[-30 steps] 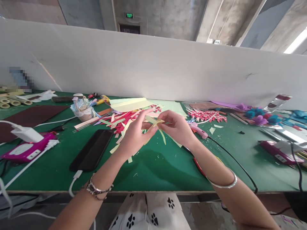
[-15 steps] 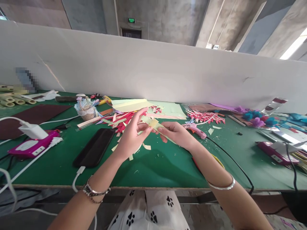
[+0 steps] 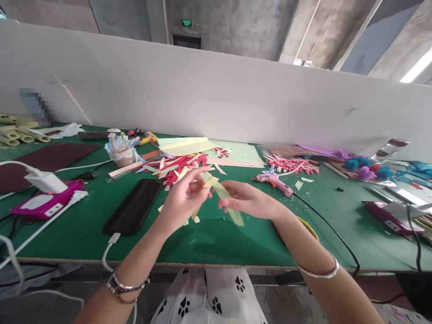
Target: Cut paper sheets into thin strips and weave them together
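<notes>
Over the middle of the table, my left hand (image 3: 184,198) pinches a yellow paper strip (image 3: 211,181) and a pale green paper strip (image 3: 233,216) where the two cross. The green strip slants down to the right, and its lower end hangs free. My right hand (image 3: 248,198) has its thumb and fingers around the middle of this strip. Part of the yellow strip is hidden behind my left fingers. Behind my hands lies a pile of red and pink paper strips (image 3: 172,173), with pale paper sheets (image 3: 189,145) beyond it.
A pink glue gun (image 3: 278,183) lies right of my hands, its black cord trailing to the table's front edge. At left are a black phone (image 3: 133,207) on a cable and a magenta power strip (image 3: 50,204). Woven red-and-white paper (image 3: 292,164) lies behind the glue gun.
My right hand has slid down along the green strip, away from the crossing. The strip now tilts down with its end in view. My left hand keeps its pinch and is slightly lower.
</notes>
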### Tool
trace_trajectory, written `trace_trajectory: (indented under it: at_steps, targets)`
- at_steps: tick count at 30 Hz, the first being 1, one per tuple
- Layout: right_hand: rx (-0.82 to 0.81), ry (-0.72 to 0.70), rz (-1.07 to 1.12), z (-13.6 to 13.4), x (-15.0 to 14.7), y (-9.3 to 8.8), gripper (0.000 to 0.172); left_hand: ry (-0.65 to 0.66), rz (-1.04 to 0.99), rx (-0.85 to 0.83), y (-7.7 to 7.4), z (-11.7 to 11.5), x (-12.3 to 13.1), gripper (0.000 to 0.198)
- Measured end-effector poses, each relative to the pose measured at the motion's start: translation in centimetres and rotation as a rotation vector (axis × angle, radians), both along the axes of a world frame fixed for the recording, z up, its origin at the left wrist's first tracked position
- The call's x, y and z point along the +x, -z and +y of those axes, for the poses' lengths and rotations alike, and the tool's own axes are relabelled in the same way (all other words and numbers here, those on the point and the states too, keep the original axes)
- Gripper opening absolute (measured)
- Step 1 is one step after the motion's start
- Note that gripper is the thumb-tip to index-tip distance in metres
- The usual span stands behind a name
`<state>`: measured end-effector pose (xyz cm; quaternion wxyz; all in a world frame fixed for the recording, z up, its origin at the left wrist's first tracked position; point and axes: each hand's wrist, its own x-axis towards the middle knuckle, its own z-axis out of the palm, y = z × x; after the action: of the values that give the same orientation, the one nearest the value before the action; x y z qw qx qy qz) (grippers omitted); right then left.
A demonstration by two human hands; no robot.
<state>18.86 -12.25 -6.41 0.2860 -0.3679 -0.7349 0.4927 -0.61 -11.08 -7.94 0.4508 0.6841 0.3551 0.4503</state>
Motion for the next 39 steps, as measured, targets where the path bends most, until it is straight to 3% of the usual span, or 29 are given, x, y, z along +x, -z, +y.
trace_trajectory:
  at_steps: [4,12,18,23,28,33,39]
  targets:
    - [0.001,-0.025,0.096,0.0,-1.1,0.5,0.028,0.099,-0.014,-0.062,0.7,-0.3,0.1,0.042]
    - [-0.154,0.050,0.210,0.6,-2.2,1.2,0.032,0.084,0.085,-0.082,0.5,0.0,-0.5,0.038]
    - [-0.252,0.029,0.291,0.9,-2.3,2.3,0.036,0.153,0.078,-0.220,0.4,0.1,-1.0,0.042]
    - [-0.189,0.071,0.190,1.3,-2.3,2.8,0.038,0.203,0.070,-0.350,0.8,0.2,-1.3,0.041]
    - [-0.144,0.137,0.043,1.5,-1.8,2.7,0.036,0.051,0.259,-0.217,1.1,0.6,-1.2,0.038]
    - [-0.104,0.212,-0.025,1.9,-1.5,3.0,0.036,0.103,0.308,-0.096,0.9,1.1,-1.2,0.031]
    - [-0.068,0.135,-0.082,2.4,-1.5,2.9,0.030,0.134,0.364,-0.200,0.5,1.6,-1.3,0.039]
